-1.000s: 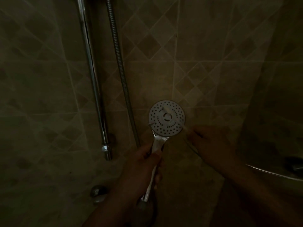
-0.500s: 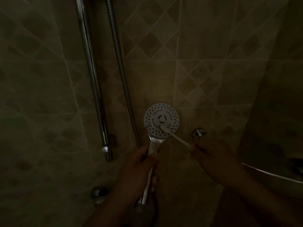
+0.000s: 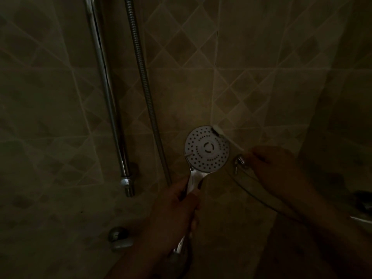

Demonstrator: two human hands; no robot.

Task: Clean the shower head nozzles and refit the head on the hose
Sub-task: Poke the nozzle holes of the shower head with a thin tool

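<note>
The left hand (image 3: 177, 210) grips the shower head (image 3: 207, 151) by its handle, face toward the camera, long axis running up from the grip. The right hand (image 3: 269, 168) pinches a swab (image 3: 225, 137) whose tip touches the face's upper right rim, shaft slanting down-right to the fingers. The hose (image 3: 147, 93) and rail (image 3: 106, 93) hang well left; a chrome fitting (image 3: 238, 161) sits just beside the right hand.

White shower head (image 3: 207, 149) face dotted with dark nozzles, chrome hose (image 3: 141, 67), beige diamond-patterned tiles (image 3: 251, 57)
</note>
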